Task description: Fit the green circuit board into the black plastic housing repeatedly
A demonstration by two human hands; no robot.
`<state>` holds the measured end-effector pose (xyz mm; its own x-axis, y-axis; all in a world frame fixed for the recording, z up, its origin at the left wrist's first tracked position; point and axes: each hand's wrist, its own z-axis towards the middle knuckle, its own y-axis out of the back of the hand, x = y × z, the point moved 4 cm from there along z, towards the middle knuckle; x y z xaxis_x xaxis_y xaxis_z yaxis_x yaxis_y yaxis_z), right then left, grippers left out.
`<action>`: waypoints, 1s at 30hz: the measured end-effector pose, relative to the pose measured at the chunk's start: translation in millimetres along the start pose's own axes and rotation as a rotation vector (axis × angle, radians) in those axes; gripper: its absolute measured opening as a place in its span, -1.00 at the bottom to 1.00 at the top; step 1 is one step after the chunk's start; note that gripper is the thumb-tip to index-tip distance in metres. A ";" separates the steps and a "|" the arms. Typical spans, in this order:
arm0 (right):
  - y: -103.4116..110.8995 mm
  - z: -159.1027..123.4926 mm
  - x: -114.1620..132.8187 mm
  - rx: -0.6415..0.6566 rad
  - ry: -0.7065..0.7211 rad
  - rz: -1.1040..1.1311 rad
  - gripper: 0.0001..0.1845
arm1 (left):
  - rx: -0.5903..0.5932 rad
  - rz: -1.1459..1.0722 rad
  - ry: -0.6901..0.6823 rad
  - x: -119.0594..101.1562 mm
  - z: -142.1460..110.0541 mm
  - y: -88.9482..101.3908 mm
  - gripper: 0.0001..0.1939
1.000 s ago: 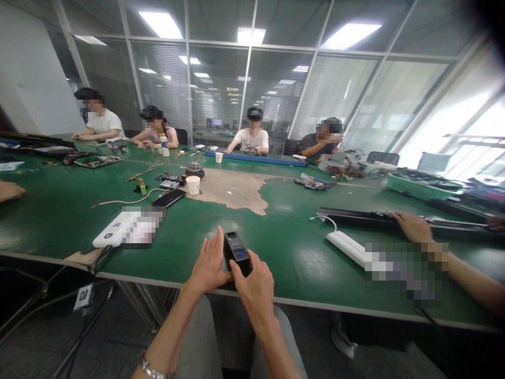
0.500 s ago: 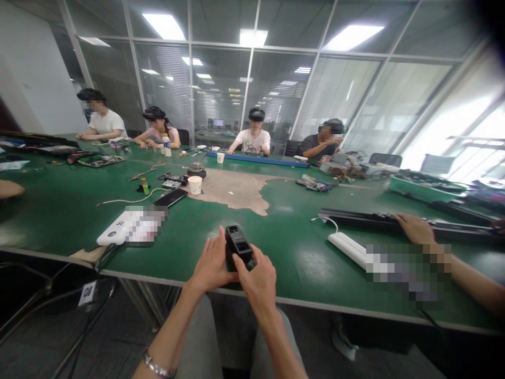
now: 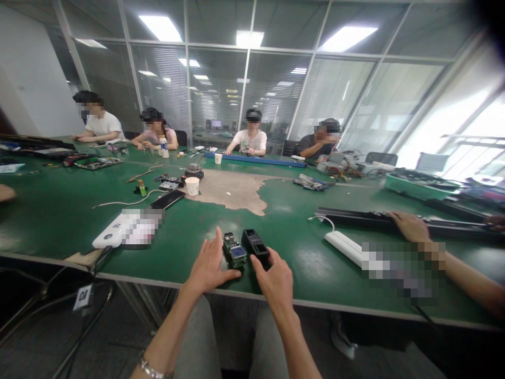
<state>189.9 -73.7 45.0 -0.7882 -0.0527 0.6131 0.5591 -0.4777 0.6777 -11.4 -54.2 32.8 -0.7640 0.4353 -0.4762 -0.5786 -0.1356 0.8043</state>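
On the green workbench, a small green circuit board with a small lit screen lies near the front edge. A black plastic casing stands just to its right, apart from the board. My left hand rests flat and spread on the table, beside the board and holding nothing. My right hand sits at the near end of the casing, its fingertips against it without wrapping around it.
A white power strip lies to the right, where a co-worker's hand rests on a long black rail. A white power bank, a black phone and a paper cup stand to the left and ahead.
The single black device held between my hands is now apart, as a green board and a black casing on the table. My hands have moved apart and let go.
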 end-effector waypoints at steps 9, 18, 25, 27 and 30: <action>-5.5 -1.8 -10.5 -0.026 0.033 -0.045 -0.20 | 0.018 0.043 0.009 3.2 -0.1 -5.9 0.30; 13.0 -1.7 7.9 -0.091 -0.002 0.190 -0.53 | 0.022 0.111 0.058 7.7 2.9 -7.9 0.15; 13.0 -3.3 46.5 -0.030 0.070 0.294 -0.59 | -0.001 0.086 0.045 6.7 1.5 -7.4 0.07; 7.1 -2.9 51.8 -0.018 0.077 0.261 -0.60 | 0.001 0.081 0.047 7.5 1.3 -7.9 0.07; -0.7 -2.0 57.7 -0.002 0.097 0.204 -0.62 | 0.006 0.058 0.058 8.1 1.6 -8.1 0.14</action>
<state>143.5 -78.1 79.1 -0.6803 -0.2325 0.6950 0.7088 -0.4500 0.5433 -12.4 -48.2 23.1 -0.8116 0.3746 -0.4484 -0.5311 -0.1534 0.8333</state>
